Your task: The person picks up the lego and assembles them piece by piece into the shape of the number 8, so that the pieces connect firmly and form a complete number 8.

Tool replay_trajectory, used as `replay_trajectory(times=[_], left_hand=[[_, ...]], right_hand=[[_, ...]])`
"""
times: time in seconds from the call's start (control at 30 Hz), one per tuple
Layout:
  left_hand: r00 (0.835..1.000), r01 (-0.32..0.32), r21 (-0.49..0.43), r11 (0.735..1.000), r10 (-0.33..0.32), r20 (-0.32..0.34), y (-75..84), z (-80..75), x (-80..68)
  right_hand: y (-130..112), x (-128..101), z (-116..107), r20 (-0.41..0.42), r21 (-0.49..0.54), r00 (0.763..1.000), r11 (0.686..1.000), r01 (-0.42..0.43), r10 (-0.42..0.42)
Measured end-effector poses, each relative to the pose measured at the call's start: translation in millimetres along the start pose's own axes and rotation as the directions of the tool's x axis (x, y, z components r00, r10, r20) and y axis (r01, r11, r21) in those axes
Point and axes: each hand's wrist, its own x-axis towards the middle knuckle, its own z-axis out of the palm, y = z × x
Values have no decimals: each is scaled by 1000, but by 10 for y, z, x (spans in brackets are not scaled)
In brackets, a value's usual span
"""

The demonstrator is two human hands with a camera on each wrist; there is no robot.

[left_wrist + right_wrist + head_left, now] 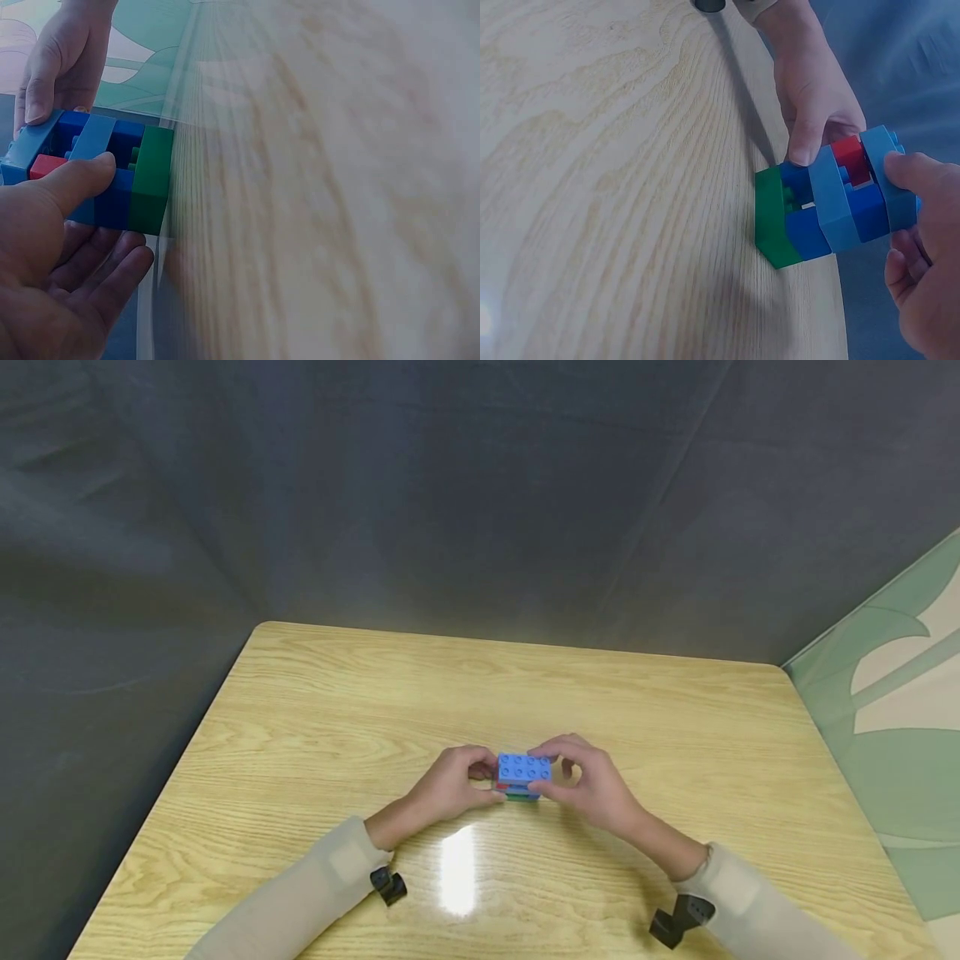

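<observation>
A stack of toy building bricks stands on the table between the two hands. At its bottom lies a green brick (771,225), with dark blue bricks (806,234) on it and gaps between them. Above comes a light blue brick (834,204), then a red brick (849,154) beside a dark blue one. A second light blue brick (525,767) tops the stack, studs up. My left hand (450,783) grips the stack's lower left side, its thumb (86,180) over the lower layers. With thumb and fingers, my right hand (596,783) pinches the top brick's right end.
The wooden table (360,693) has rounded far corners. Dark cloth (480,510) hangs behind it and at the left; a green and white patterned panel (900,777) lies along the right. Black wrist cameras (387,885) sit on both sleeves.
</observation>
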Motion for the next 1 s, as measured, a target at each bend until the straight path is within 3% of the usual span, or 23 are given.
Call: replay_trajectory(times=[0.7,1.0], left_hand=[[1000,7,13,1000,-7,4,-22,15,-2],[1000,3,20,1000,-3,-4,-21,6,9]], right_hand=[[-20,-30,78,-46,13,998,999,-32,33],[1,-7,71,-37,7,999,1000,-6,7]])
